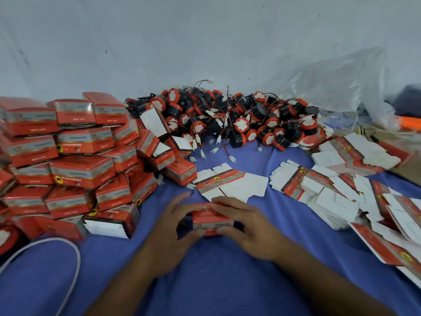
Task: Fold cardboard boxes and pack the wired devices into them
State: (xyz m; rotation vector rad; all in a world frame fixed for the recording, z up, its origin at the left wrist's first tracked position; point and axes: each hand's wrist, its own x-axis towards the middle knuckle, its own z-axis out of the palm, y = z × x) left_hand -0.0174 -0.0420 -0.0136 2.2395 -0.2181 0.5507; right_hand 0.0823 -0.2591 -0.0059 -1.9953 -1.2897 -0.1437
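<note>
Near centre on the blue surface [216,281], the left grip [175,222] and right grip [246,224] both curl round one folded box [213,221], thumbs on its near face; wired devices [227,117] lie heaped behind, stacked boxes [75,160] at left, flat blanks [341,190] spread right

The folded red boxes [82,172] stacked at the left are showing small dark print on their front faces that seems to be reading "QTY:1PC". The longer lines above it are coming out too blurred to read. A round yellow sign [58,179] with a black animal figure is showing on those boxes and on the flat carton blanks [230,181]. The small box [211,221], gripped between the left hand [180,224] and the right hand [248,224], is bearing lines of print too blurred to read.
</note>
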